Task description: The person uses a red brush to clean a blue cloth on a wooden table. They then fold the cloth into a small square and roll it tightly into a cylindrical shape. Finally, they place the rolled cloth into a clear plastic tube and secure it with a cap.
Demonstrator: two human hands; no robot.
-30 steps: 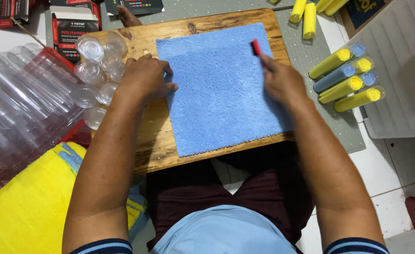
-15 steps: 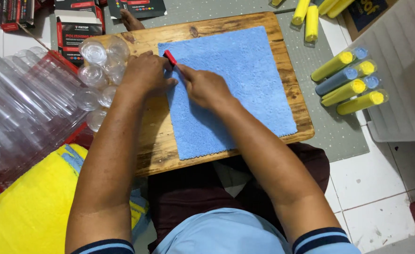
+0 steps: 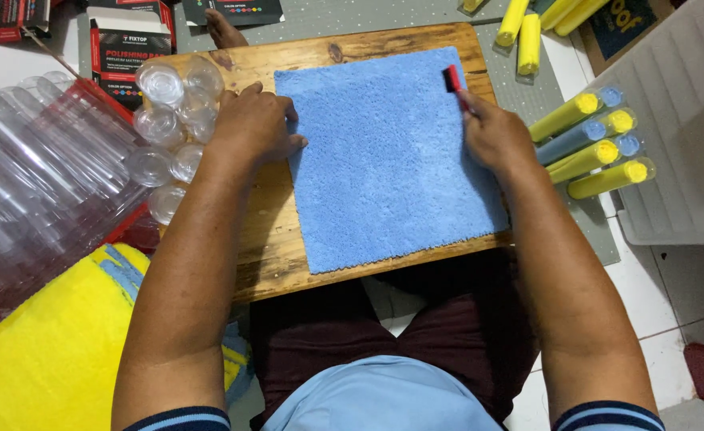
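Observation:
A square blue microfibre cloth (image 3: 384,160) lies flat on a small wooden board (image 3: 276,231) across my lap. My left hand (image 3: 254,126) presses down on the cloth's left edge, fingers curled, holding nothing. My right hand (image 3: 491,136) rests on the cloth's upper right edge and grips a small red and black brush-like tool (image 3: 453,80), whose head touches the cloth's top right corner.
Clear plastic tubes (image 3: 44,175) are piled at the left, their round ends beside my left hand. Tubes with rolled yellow and blue cloths (image 3: 587,144) lie at the right near a white tray (image 3: 679,136). Yellow cloth (image 3: 48,351) sits at lower left; printed boxes (image 3: 124,44) lie at the top.
My right hand swept the red tool from the cloth's right edge over to its top left corner, then back across to the top right. My left hand stayed in place.

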